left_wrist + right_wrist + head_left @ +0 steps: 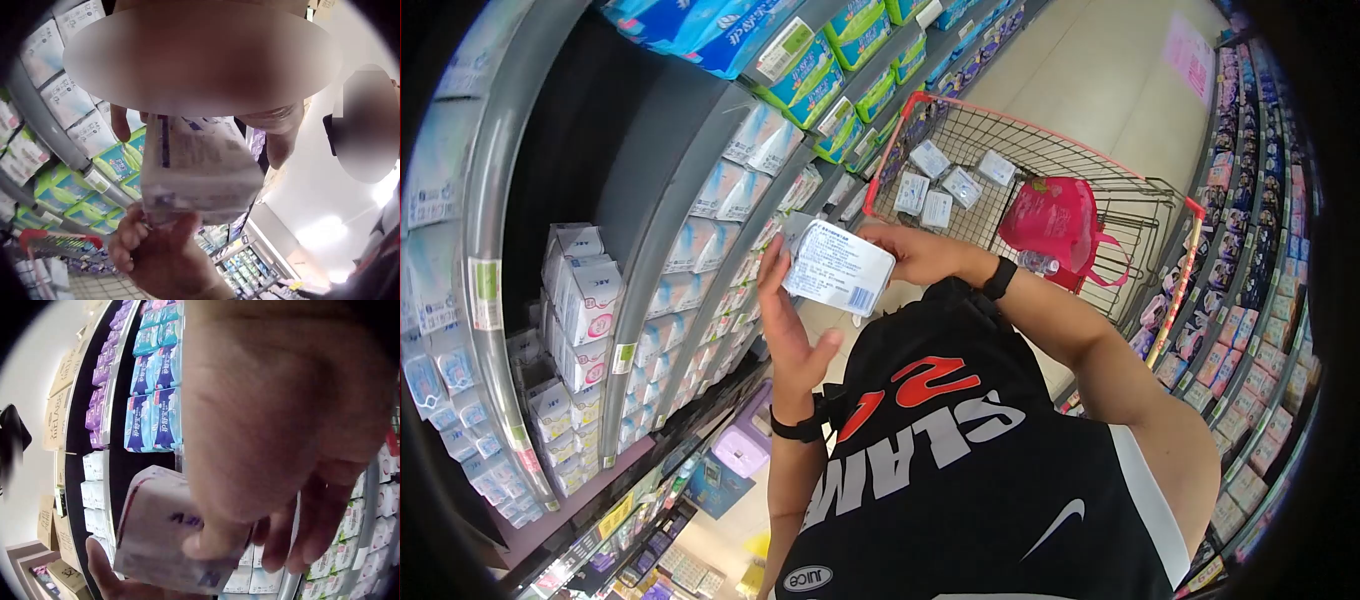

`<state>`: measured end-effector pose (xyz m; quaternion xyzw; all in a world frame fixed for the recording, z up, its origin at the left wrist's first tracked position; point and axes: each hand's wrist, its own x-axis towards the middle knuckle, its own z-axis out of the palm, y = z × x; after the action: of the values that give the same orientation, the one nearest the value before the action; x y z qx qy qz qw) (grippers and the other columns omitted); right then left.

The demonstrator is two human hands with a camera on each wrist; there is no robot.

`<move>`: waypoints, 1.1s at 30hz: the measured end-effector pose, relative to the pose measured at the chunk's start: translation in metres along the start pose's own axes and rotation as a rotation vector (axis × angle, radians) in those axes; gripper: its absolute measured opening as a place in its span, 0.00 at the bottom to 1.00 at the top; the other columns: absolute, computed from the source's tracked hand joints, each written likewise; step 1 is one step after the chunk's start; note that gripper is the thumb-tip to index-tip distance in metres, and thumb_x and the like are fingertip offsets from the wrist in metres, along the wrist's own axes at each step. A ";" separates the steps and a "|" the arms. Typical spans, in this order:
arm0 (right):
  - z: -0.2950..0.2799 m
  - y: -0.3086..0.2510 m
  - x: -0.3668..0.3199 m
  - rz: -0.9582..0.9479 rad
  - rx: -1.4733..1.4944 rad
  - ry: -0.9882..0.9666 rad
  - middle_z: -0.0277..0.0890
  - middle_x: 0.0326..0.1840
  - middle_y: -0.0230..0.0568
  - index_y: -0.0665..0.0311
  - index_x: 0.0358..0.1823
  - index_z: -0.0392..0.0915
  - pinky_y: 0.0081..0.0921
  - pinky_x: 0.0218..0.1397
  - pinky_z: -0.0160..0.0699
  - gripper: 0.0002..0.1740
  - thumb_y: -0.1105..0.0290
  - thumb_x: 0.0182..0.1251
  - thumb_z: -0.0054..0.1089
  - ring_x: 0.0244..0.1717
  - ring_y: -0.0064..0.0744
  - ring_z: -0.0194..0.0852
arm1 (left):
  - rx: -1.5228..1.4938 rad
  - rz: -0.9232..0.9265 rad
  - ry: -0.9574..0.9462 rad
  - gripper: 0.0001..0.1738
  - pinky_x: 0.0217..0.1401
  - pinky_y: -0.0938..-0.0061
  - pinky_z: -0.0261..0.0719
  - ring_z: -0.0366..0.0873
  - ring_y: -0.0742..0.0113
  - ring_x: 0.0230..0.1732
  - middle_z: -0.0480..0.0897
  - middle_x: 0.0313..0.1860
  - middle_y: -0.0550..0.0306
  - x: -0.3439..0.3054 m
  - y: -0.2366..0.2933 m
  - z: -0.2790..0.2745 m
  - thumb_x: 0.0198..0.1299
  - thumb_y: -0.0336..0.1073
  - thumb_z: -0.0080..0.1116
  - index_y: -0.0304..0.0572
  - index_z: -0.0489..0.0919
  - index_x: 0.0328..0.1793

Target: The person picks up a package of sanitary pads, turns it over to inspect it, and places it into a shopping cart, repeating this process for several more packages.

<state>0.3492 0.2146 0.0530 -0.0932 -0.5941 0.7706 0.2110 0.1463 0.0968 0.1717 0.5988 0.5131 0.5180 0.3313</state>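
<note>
Shop shelves (712, 190) left of the grip | right hand (915, 255) pinches white pack (838, 265) | left hand (798, 335) touches it, thumb out | cart (1050, 165) past the grip holds packs (963, 187), pink bag (1050, 220)

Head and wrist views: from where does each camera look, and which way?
Head: on the head, facing forward and down at the pack and cart; left hand, right hand, arms and shirt show.
Left wrist: on that wrist, facing the pack; both hands show.
Right wrist: on that wrist, facing the pack; both hands show.
Both wrist views share the pack.
</note>
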 end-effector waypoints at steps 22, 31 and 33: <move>-0.074 -0.027 -0.086 -0.010 -0.078 0.248 0.53 0.86 0.51 0.56 0.90 0.25 0.40 0.82 0.62 0.75 0.64 0.59 0.84 0.84 0.42 0.56 | -0.106 -0.507 -0.265 0.26 0.68 0.63 0.77 0.71 0.59 0.72 0.70 0.74 0.44 0.079 -0.074 0.114 0.76 0.38 0.62 0.39 0.66 0.72; -0.135 0.138 -0.196 0.543 0.738 0.757 0.81 0.63 0.38 0.63 0.76 0.68 0.44 0.65 0.79 0.37 0.62 0.66 0.67 0.60 0.36 0.81 | 0.636 -0.052 -0.676 0.31 0.86 0.45 0.55 0.56 0.27 0.85 0.71 0.78 0.33 0.072 -0.067 0.122 0.73 0.51 0.65 0.38 0.73 0.73; -0.133 0.147 -0.219 0.753 0.539 1.129 0.84 0.58 0.40 0.65 0.70 0.74 0.45 0.60 0.83 0.33 0.60 0.65 0.67 0.55 0.36 0.84 | 0.572 -0.119 -0.739 0.32 0.86 0.45 0.58 0.58 0.28 0.84 0.71 0.79 0.35 0.064 -0.075 0.107 0.71 0.50 0.66 0.39 0.74 0.72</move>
<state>0.5657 0.2050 -0.1477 -0.6191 -0.1119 0.7451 0.2213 0.2251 0.1920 0.0942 0.7799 0.5163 0.0880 0.3426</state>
